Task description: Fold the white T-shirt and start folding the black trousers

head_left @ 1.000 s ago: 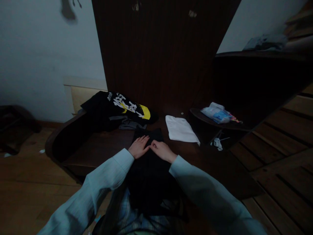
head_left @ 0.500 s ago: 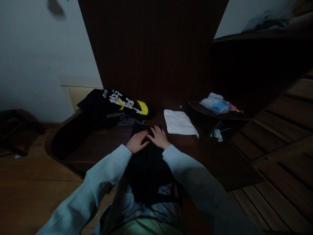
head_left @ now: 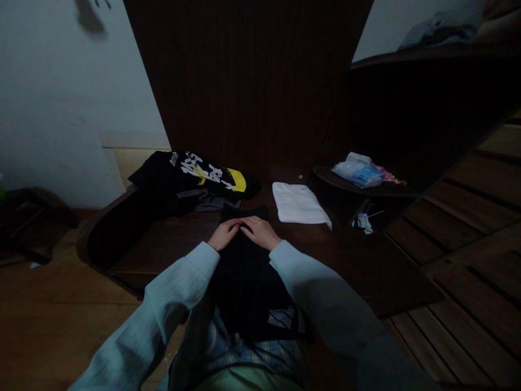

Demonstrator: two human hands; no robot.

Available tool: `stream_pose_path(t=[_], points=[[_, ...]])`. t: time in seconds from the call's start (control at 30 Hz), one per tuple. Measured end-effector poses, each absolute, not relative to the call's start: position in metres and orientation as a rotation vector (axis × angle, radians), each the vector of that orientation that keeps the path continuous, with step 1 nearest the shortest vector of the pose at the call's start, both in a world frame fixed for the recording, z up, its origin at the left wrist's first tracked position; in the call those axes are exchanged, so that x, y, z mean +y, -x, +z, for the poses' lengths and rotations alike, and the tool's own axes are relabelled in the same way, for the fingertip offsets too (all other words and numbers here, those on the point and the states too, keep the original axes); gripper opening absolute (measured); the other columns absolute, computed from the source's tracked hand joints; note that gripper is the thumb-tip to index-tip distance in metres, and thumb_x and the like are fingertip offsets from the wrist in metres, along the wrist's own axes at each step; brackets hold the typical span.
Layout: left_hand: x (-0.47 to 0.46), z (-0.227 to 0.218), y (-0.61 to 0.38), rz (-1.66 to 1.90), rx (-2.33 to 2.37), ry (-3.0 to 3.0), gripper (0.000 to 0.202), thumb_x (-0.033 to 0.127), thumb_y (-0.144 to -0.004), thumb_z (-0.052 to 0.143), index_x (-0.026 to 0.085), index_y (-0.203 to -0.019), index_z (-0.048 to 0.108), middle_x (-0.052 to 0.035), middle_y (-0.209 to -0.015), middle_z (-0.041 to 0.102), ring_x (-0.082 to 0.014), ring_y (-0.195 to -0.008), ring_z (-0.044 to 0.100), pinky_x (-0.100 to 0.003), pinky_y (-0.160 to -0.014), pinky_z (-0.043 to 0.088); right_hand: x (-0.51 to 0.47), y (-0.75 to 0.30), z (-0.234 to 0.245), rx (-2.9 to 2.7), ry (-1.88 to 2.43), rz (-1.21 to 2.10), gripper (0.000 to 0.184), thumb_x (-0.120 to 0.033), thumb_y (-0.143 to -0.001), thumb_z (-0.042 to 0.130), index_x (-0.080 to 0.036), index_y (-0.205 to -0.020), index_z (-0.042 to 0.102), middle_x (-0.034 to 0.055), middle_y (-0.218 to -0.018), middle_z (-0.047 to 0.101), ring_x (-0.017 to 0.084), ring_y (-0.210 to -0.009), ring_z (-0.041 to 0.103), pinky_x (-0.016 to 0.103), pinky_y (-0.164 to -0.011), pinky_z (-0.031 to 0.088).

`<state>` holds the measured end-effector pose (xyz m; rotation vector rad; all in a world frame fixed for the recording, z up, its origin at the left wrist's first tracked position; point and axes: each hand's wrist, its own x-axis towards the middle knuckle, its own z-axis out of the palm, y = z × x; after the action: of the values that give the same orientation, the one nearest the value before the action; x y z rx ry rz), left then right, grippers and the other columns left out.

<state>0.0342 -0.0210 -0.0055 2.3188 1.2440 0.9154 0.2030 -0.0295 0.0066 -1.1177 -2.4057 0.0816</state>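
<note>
A black garment (head_left: 248,271) lies lengthwise from the dark wooden bench towards me, its near end hanging over my lap. Near that end a grey patch shows. My left hand (head_left: 223,234) rests on the far part of the cloth, fingers drawn together and closed on the fabric. Close against it, my right hand (head_left: 261,232) also has its fingers bent and closed on the cloth. The fingertips of both hands meet over the middle of the garment. Just beyond them, its far edge (head_left: 244,212) lies flat on the bench.
A black shirt with white and yellow print (head_left: 211,176) lies heaped at the back left, grey cloth beneath it. A folded white cloth (head_left: 300,203) is right of the garment. Plastic packets (head_left: 360,171) sit on a low shelf. The bench (head_left: 163,241) has a raised left side.
Both hands have gone from lying flat with spread fingers to fingers drawn together and bent on the cloth. They have slid slightly towards me, uncovering the garment's far edge.
</note>
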Motion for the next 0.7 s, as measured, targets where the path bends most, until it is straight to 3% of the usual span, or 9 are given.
stream_pose_path(t=[0.07, 0.17, 0.37, 0.7], points=[[-0.011, -0.005, -0.025, 1.165, 1.399, -2.162, 0.026, 0.021, -0.079, 0.036, 0.016, -0.090, 0.060, -0.0071, -0.107, 0.061, -0.0175, -0.103, 0.053, -0.033, -0.094, 0.039, -0.031, -0.203, 0.008, -2.420, 1.095, 0.077, 0.039, -0.035, -0.087, 0.042, -0.016, -0.119, 0.051, 0.0079, -0.112, 0.060, 0.017, -0.106, 0.051, 0.030, -0.089, 0.042], [0.007, -0.004, -0.011, 1.380, 1.741, -1.880, 0.021, 0.024, -0.074, 0.049, 0.015, -0.090, 0.059, -0.0089, -0.099, 0.060, -0.0204, -0.098, 0.054, -0.034, -0.088, 0.041, -0.033, -0.203, 0.008, -2.476, 1.025, 0.082, 0.037, -0.038, -0.086, 0.043, -0.020, -0.116, 0.055, 0.0049, -0.111, 0.060, 0.016, -0.106, 0.050, 0.029, -0.089, 0.042], [0.034, -0.012, 0.001, 1.207, 1.726, -1.640, 0.028, 0.033, -0.066, 0.062, 0.017, -0.089, 0.061, -0.0028, -0.075, 0.062, -0.0177, -0.076, 0.058, -0.028, -0.072, 0.044, -0.032, -0.202, 0.005, -2.513, 0.963, 0.049, 0.034, -0.042, -0.084, 0.045, -0.022, -0.104, 0.063, 0.0041, -0.110, 0.061, 0.017, -0.106, 0.050, 0.030, -0.088, 0.042], [0.054, -0.018, 0.008, 1.305, 1.590, -1.611, 0.029, 0.033, -0.060, 0.066, 0.013, -0.081, 0.064, -0.0017, -0.066, 0.061, -0.0160, -0.067, 0.057, -0.027, -0.065, 0.044, -0.031, -0.200, 0.003, -2.491, 0.955, 0.037, 0.029, -0.038, -0.083, 0.048, -0.022, -0.101, 0.064, 0.0041, -0.108, 0.062, 0.016, -0.104, 0.051, 0.029, -0.087, 0.043]])
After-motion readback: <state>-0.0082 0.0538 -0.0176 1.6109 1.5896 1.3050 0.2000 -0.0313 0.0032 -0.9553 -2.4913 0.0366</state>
